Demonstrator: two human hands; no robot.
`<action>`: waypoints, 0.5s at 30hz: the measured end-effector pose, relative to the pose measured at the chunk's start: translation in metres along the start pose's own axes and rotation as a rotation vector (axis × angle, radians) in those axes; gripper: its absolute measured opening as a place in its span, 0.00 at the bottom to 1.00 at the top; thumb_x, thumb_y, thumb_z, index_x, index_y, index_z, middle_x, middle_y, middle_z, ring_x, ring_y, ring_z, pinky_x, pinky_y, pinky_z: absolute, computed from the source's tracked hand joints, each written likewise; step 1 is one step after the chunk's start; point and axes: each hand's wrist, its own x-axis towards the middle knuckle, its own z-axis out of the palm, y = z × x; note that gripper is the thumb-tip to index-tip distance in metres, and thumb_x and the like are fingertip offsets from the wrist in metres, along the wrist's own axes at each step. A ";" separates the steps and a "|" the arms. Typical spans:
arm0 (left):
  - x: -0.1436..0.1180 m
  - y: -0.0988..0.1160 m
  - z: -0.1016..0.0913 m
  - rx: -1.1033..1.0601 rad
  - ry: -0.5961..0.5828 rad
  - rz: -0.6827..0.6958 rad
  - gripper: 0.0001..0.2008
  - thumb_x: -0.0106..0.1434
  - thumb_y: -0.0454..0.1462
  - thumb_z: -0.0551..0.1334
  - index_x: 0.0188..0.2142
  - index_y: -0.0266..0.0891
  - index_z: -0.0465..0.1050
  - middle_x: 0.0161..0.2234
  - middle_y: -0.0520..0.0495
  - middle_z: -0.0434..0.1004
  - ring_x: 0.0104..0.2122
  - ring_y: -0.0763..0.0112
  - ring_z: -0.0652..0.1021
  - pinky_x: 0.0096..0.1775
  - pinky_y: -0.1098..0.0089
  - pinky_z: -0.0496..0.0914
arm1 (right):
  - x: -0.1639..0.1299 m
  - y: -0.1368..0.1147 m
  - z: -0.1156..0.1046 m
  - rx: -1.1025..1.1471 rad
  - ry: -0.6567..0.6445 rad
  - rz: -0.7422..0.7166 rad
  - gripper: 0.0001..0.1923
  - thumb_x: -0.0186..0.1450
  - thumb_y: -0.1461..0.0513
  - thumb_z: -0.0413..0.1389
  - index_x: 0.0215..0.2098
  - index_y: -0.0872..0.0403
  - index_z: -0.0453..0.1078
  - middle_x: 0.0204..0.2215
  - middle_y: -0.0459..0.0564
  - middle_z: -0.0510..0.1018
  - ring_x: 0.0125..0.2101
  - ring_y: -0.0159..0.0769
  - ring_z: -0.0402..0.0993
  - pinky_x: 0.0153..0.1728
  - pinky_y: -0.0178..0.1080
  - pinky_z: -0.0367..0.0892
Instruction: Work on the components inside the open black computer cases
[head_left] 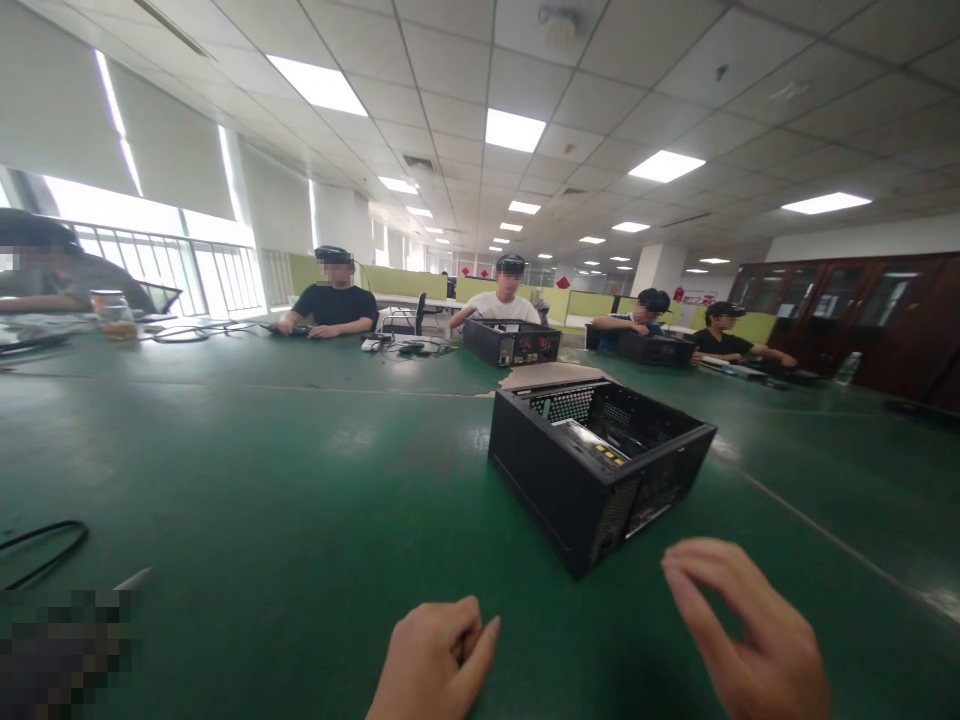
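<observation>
A black computer case [551, 490] lies on its side on the green table [300, 480], its upper side uncovered. Inside it shows a silver part with yellow labels [609, 455]. My left hand [439, 655] is at the bottom middle, in front of the case and apart from it, fingers curled in and no object visible in them. On the right, my right hand [757, 630] is nearest the case's rear corner, not touching it. Its thumb and fingertips come together around a gap, and I see nothing between them.
A black cable [52, 545] and a blurred-out dark object [60, 650] lie at the left. Another open computer case [510, 345] stands across the table before a person in white [499, 303]. Several other people sit around, with cables [409, 345] and a jar [114, 315].
</observation>
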 end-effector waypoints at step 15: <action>0.022 0.015 -0.075 -0.111 0.307 0.192 0.21 0.65 0.42 0.54 0.17 0.38 0.55 0.16 0.56 0.52 0.18 0.79 0.57 0.24 0.72 0.53 | 0.064 0.088 0.061 -0.424 -0.049 0.020 0.19 0.66 0.61 0.43 0.17 0.52 0.57 0.17 0.46 0.64 0.24 0.36 0.61 0.33 0.41 0.54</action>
